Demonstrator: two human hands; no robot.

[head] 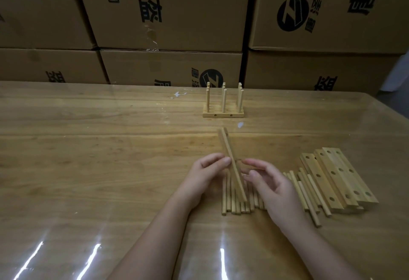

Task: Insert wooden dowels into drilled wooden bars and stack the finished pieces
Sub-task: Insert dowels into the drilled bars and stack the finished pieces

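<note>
- Raised dowels [230, 158]: tilted, pinched by left hand [205, 173] over the loose dowel pile [234, 204].
- Right hand [272, 186]: fingers half-curled beside them; grip could not be told.
- Drilled bars [340, 180]: stacked at right.
- Finished pieces [223, 111]: farther back.

Head view, downward over table [88, 147]

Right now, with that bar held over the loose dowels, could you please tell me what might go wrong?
1. The bar is tilted and seems pinched only at the fingertips of the left hand, with the right hand just beside it; a slip could drop it onto the loose dowels and scatter them.
2. The finished pieces stand far across the table, so reaching over could knock their upright dowels.
</note>
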